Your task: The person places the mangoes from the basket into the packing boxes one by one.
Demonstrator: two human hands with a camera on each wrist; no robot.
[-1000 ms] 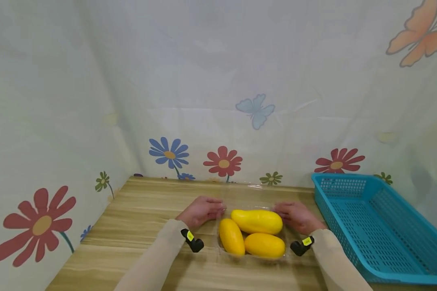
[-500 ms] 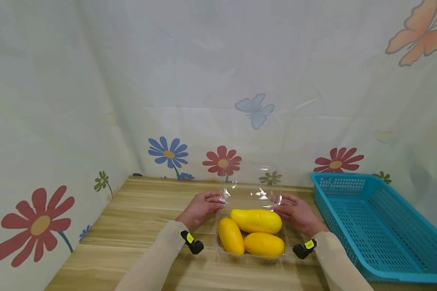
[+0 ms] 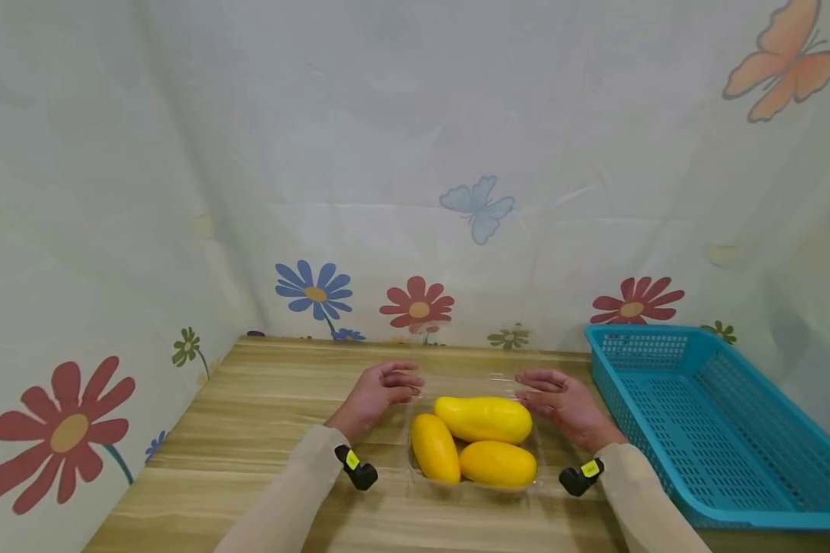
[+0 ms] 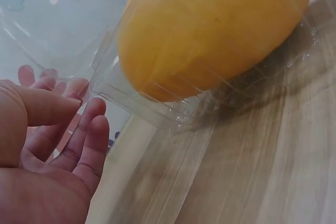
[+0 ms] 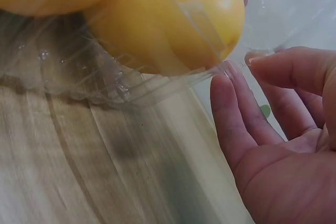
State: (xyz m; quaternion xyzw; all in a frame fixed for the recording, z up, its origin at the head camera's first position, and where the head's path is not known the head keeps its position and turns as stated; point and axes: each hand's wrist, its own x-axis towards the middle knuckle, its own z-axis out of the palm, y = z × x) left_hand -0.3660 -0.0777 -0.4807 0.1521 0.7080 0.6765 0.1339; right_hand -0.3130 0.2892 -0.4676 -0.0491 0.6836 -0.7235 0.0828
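Observation:
A clear plastic clamshell box [image 3: 472, 485] with its lid [image 3: 470, 361] raised at the back sits on the wooden table. Inside lie three yellow mangoes: a long one [image 3: 484, 419] behind, one on the left [image 3: 435, 448] and one at front right [image 3: 498, 464]. My left hand [image 3: 380, 393] is at the box's back left corner, fingers loosely bent with the tips right by the hinge edge. At the back right corner, my right hand [image 3: 563, 403] has its fingers extended, thumb and fingertips close to the clear rim. Neither hand grips anything in the wrist views.
A blue perforated plastic basket [image 3: 729, 430] stands to the right, close to my right forearm. A white curtain [image 3: 360, 153] printed with flowers and butterflies hangs behind the wooden table [image 3: 270, 407] and along its left side.
The lid came up higher half a second ago and now looks tilted further back, with less glare. Both hands have drawn slightly outward from it. The mangoes stay in place.

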